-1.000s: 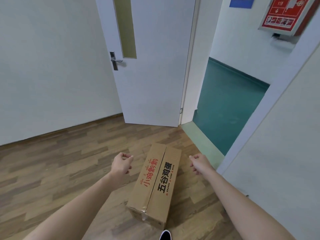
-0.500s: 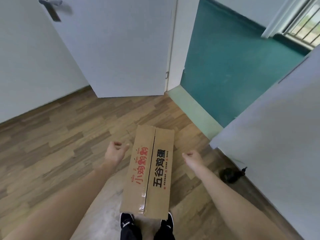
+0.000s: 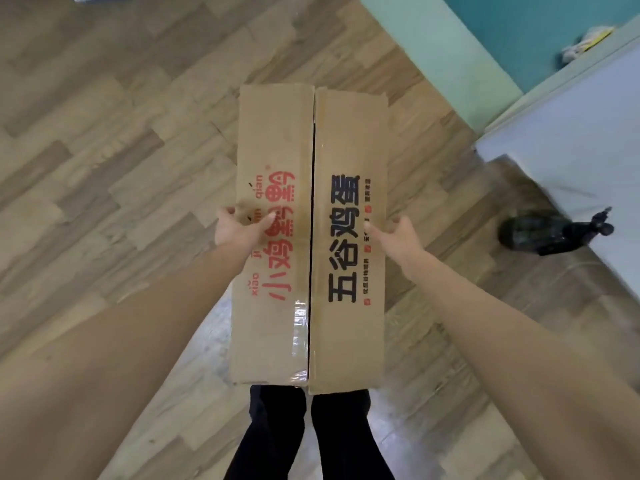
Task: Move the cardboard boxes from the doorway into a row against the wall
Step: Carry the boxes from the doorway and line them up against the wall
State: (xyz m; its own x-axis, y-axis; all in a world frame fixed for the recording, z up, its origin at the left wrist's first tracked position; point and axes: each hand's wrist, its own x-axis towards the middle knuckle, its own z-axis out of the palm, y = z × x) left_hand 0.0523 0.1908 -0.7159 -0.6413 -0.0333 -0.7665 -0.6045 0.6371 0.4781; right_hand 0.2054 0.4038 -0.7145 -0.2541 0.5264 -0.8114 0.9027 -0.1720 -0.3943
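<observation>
Reaching down over the long brown cardboard box (image 3: pixel 308 237) lying on the wood floor (image 3: pixel 121 150) before the person's feet, left hand (image 3: pixel 235 230) clasps its left edge, right hand (image 3: pixel 398 233) spreads loose at its right edge; it looks stiff, perhaps fragile, best gripped by both long sides.

Head view, steeply downward (close overhead)

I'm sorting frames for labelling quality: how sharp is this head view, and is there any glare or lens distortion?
Head view: the cardboard box print reads clearly; the black object by the white wall at right is motion-smeared; clear tape along the seam glints; wide-angle stretch swells the forearms toward the lower corners; the left hand and right hand look slightly soft.
</observation>
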